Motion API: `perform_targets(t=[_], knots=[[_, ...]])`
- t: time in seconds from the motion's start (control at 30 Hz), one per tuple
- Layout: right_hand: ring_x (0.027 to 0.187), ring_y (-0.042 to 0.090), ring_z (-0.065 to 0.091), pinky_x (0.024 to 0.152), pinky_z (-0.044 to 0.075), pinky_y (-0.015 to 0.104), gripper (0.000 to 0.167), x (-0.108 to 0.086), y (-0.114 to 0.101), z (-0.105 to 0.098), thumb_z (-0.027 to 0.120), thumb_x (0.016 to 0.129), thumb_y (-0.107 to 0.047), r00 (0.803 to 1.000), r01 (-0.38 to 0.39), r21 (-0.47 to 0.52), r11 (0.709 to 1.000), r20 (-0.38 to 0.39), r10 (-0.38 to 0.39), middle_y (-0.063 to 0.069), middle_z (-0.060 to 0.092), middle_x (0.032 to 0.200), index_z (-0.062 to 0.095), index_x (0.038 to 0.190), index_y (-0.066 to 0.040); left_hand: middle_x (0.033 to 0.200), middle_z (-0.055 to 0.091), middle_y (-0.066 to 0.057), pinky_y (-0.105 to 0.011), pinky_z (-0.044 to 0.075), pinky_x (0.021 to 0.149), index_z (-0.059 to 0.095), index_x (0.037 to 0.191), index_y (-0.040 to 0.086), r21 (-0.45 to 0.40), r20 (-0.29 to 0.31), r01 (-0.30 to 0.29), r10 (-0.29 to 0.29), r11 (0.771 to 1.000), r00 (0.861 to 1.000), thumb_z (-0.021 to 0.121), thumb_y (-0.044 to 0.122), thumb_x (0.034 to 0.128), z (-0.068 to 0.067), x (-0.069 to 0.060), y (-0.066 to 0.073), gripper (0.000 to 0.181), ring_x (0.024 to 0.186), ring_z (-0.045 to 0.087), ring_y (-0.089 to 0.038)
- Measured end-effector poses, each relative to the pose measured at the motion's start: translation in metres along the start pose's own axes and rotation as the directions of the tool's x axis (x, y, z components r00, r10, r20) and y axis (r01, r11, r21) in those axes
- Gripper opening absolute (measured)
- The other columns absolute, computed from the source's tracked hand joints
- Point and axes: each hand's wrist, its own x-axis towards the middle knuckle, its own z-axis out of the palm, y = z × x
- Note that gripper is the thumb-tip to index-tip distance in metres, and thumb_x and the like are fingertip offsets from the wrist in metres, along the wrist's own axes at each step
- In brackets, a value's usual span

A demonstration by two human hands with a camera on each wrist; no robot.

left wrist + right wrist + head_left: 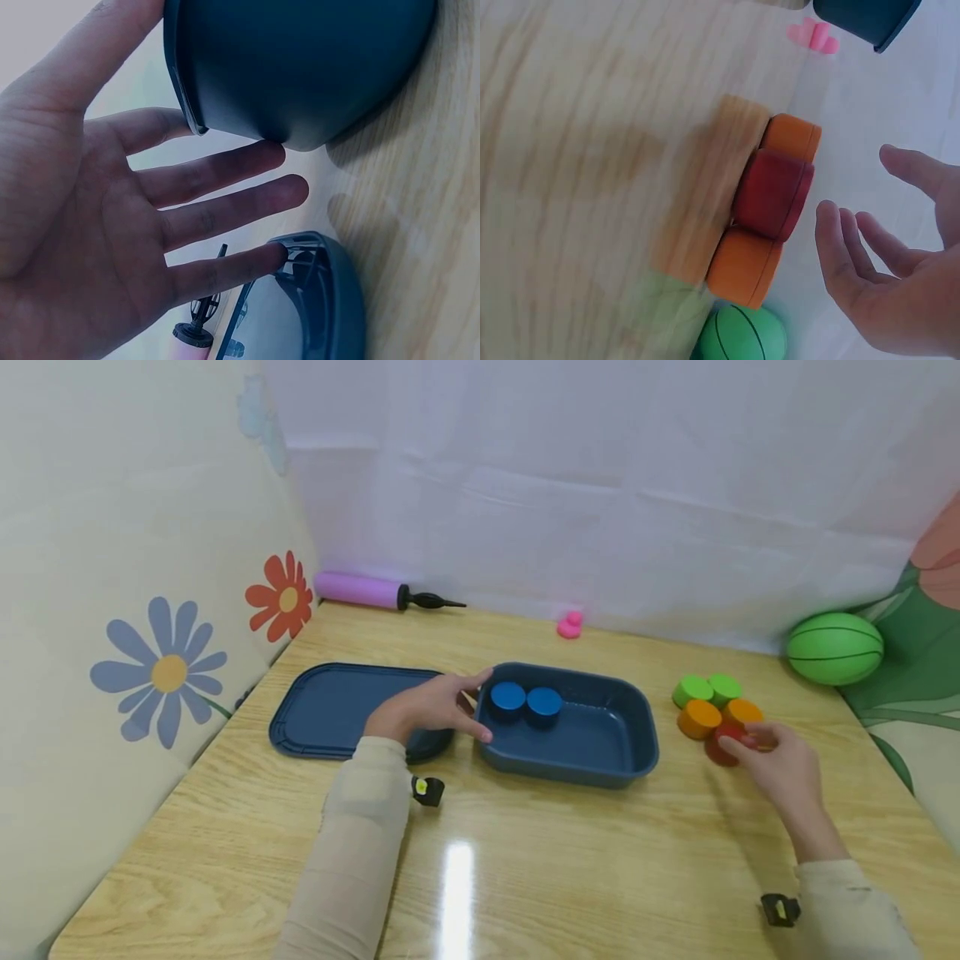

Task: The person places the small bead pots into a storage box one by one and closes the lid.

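Note:
A dark blue rectangular tub [592, 743] stands mid-table with two blue round blocks [507, 697] side by side in its left end. My left hand [431, 703] spans that end, thumb and forefinger spread and touching the rim. In the left wrist view the other fingers [232, 214] stretch out straight beside the wall. At the right, my right hand [783, 768] hovers over a red round block [717, 752]; the right wrist view shows its fingertips [826, 214] apart from the block. Two orange blocks [698, 718] and two green blocks [692, 691] sit behind the red one.
Left of the tub lies a flat dark blue lid [330, 706], partly under my left forearm. Along the back are a purple pump [360, 590] with a black nozzle and a small pink toy [571, 625]. A green ball [835, 648] rests at the right rear corner.

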Motion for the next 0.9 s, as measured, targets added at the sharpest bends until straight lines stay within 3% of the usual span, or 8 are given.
perform_targets(t=[0.1, 0.33, 0.67, 0.9], knots=[[0.118, 0.047, 0.057, 0.088, 0.051, 0.048, 0.07, 0.002, 0.004, -0.001, 0.068, 0.095, -0.043, 1.0, -0.005, -0.023, 1.0, 0.009, 0.005, 0.034, 0.058, 0.133, 0.052, 0.137, 0.011, 0.159, 0.038, -0.014, -0.049, 0.045, 0.111, 0.013, 0.163, 0.026, -0.002, 0.003, -0.003, 0.003, 1.0, 1.0, 0.085, 0.034, 0.0829, -0.001, 0.0, -0.001, 0.108, 0.129, 0.055, -0.029], [0.115, 0.047, 0.058, 0.079, 0.048, 0.037, 0.072, 0.006, 0.011, -0.001, 0.069, 0.094, -0.045, 1.0, -0.017, -0.055, 0.998, 0.019, 0.018, 0.034, 0.06, 0.13, 0.053, 0.135, 0.012, 0.161, 0.036, -0.013, -0.049, 0.044, 0.111, 0.013, 0.163, 0.027, -0.008, 0.006, -0.006, 0.006, 1.0, 1.0, 0.085, 0.034, 0.0826, -0.001, -0.001, 0.0, 0.108, 0.129, 0.055, -0.029], [0.108, 0.044, 0.06, 0.075, 0.046, 0.036, 0.077, 0.008, 0.012, -0.003, 0.069, 0.093, -0.049, 0.997, -0.062, -0.115, 0.991, 0.036, 0.067, 0.033, 0.061, 0.129, 0.051, 0.137, 0.012, 0.162, 0.035, -0.013, -0.049, 0.044, 0.111, 0.013, 0.163, 0.026, -0.007, 0.004, -0.005, 0.005, 1.0, 1.0, 0.085, 0.033, 0.0833, -0.001, -0.001, 0.0, 0.107, 0.129, 0.055, -0.029], [0.083, 0.03, 0.07, 0.065, 0.046, 0.029, 0.079, 0.011, 0.013, -0.004, 0.072, 0.091, -0.045, 0.995, -0.072, -0.146, 0.987, 0.062, 0.082, 0.034, 0.063, 0.124, 0.049, 0.136, 0.015, 0.161, 0.036, -0.013, -0.049, 0.044, 0.111, 0.013, 0.163, 0.027, -0.003, -0.001, -0.008, 0.008, 1.0, 1.0, 0.085, 0.034, 0.0826, 0.0, -0.002, 0.0, 0.108, 0.129, 0.055, -0.029]])
